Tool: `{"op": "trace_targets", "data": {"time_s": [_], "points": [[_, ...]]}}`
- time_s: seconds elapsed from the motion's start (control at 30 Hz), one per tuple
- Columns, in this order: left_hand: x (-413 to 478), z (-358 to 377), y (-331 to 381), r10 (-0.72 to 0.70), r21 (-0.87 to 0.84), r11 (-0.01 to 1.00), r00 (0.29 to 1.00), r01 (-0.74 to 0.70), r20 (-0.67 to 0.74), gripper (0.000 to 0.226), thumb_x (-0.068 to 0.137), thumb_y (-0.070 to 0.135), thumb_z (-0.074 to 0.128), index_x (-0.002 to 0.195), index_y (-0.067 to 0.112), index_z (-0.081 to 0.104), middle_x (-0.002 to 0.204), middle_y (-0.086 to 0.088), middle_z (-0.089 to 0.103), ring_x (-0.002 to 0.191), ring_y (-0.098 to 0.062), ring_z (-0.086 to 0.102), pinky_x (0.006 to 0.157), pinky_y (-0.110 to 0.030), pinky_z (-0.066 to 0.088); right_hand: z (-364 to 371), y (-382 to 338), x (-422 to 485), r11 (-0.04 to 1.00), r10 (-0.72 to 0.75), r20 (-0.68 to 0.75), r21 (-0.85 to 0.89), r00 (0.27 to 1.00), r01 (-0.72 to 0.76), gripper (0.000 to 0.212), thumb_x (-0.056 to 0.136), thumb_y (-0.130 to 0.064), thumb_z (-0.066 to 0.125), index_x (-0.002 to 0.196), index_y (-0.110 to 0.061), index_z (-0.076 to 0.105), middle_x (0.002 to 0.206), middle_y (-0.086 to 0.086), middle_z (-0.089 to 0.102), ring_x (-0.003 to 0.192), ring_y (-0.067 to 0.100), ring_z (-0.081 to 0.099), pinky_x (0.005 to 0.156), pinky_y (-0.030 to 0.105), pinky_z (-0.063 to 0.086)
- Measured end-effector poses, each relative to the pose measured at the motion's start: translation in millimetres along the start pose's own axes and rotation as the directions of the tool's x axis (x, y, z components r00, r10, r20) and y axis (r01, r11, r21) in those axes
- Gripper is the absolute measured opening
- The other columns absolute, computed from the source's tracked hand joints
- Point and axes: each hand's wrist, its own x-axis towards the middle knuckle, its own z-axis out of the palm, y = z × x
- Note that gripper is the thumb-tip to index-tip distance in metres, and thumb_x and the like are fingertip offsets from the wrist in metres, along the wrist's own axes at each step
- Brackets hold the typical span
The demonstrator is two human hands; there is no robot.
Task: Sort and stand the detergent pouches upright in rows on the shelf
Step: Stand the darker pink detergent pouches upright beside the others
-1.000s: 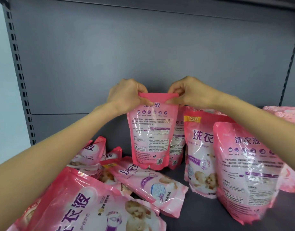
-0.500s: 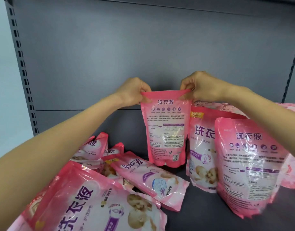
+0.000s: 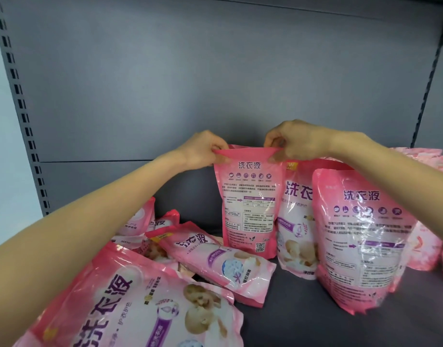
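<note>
Left grip [image 3: 203, 152] and right grip [image 3: 296, 142] pinch top corners of the upright pouch [image 3: 250, 209], just left of the front-facing pouch [image 3: 296, 221].

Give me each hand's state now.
Left hand: pinching the top left corner of the centre pouch.
Right hand: pinching the same pouch's top right corner.

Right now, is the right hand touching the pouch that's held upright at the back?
Touching. The head view shows the right hand pinching the held pouch at its top corner.

pink detergent pouch [image 3: 249, 209] upright on shelf [image 3: 303, 316], others [image 3: 210, 256] lying flat
</note>
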Motion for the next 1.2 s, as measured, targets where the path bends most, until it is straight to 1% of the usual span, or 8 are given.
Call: {"op": "trace_targets", "data": {"time_s": [0.1,0.2,0.33,0.53,0.83,0.97,1.1,1.2], "points": [[-6,1,0,0.021,-0.002,1.0,1.0,-0.021,0.02,0.018,0.086,0.015,0.064,0.103,0.007,0.066,0.085,0.002,0.065,0.072,-0.005,0.057,0.072,-0.015,0.047,2,-2,-3,0.999,-0.021,-0.039,-0.049,0.999,0.019,0.028,0.082,-0.016,0.069,0.109,-0.016,0.062,0.108,0.001,0.066,0.101,0.02,0.06,0.087,0.028,0.046],[-14,-1,0,0.011,0.073,0.997,0.999,-0.013,0.036,0.028,0.089,0.02,0.06,0.114,0.007,0.06,0.108,-0.007,0.066,0.095,-0.021,0.062,0.09,-0.032,0.047,5,-13,-9,0.991,-0.093,-0.101,-0.105,0.991,0.082,0.036,0.085,-0.019,0.063,0.121,-0.02,0.057,0.122,-0.001,0.061,0.114,0.019,0.054,0.095,0.029,0.042],[-32,-6,-5,-0.01,0.116,0.993,0.996,0.0,0.09,0.044,0.092,0.026,0.055,0.133,0.013,0.045,0.128,-0.004,0.057,0.109,-0.019,0.058,0.096,-0.026,0.042,16,-42,-29,0.979,-0.189,-0.186,-0.109,0.964,0.171,0.042,0.091,-0.036,0.054,0.132,-0.031,0.047,0.134,-0.01,0.051,0.124,0.014,0.046,0.099,0.043,0.042],[-91,-24,-18,-0.107,0.579,0.815,0.99,0.035,0.09,0.064,0.094,0.052,0.032,0.148,0.021,0.019,0.151,0.002,0.031,0.137,-0.018,0.031,0.111,-0.038,0.029,48,-68,-55,0.966,-0.224,-0.036,-0.14,0.974,0.217,0.059,0.092,-0.055,0.031,0.147,-0.035,0.02,0.153,-0.015,0.023,0.14,0.006,0.023,0.11,0.031,0.027],[-180,-41,-17,-0.259,0.755,0.64,0.965,0.143,0.037,0.077,0.085,0.069,0.001,0.148,0.027,0.013,0.153,0.01,0.024,0.138,-0.016,0.026,0.111,-0.035,0.02,86,-87,-57,0.966,-0.235,0.088,-0.092,0.968,0.243,0.071,0.088,-0.063,0.022,0.149,-0.033,0.001,0.157,-0.011,-0.001,0.144,0.006,0.0,0.115,0.025,0.004],[-211,-48,-18,-0.311,0.715,0.672,0.95,0.195,0.034,0.091,0.072,0.076,-0.006,0.145,0.031,0.022,0.149,0.011,0.033,0.135,-0.015,0.033,0.108,-0.037,0.025,99,-102,-53,0.968,-0.249,0.093,0.064,0.964,0.244,0.072,0.085,-0.067,0.022,0.148,-0.037,0.01,0.157,-0.014,0.008,0.144,0.005,0.008,0.118,0.03,0.012],[-233,-54,-13,-0.364,0.634,0.713,0.931,0.299,-0.029,0.061,0.085,0.067,0.021,0.12,0.028,0.05,0.124,0.009,0.055,0.114,-0.017,0.052,0.095,-0.034,0.038,107,-126,-53,0.926,-0.315,0.034,0.231,0.949,0.299,0.074,0.081,-0.07,0.026,0.145,-0.032,0.028,0.152,-0.012,0.028,0.138,0.007,0.029,0.114,0.035,0.027],[-248,-57,-11,-0.4,0.615,0.696,0.912,0.37,-0.096,0.051,0.083,0.067,0.031,0.096,0.024,0.057,0.102,0.009,0.059,0.094,-0.016,0.057,0.078,-0.03,0.041,115,-150,-52,0.885,-0.369,-0.009,0.303,0.929,0.354,0.068,0.082,-0.069,0.036,0.136,-0.028,0.043,0.138,-0.009,0.047,0.125,0.009,0.045,0.103,0.039,0.041]]}}
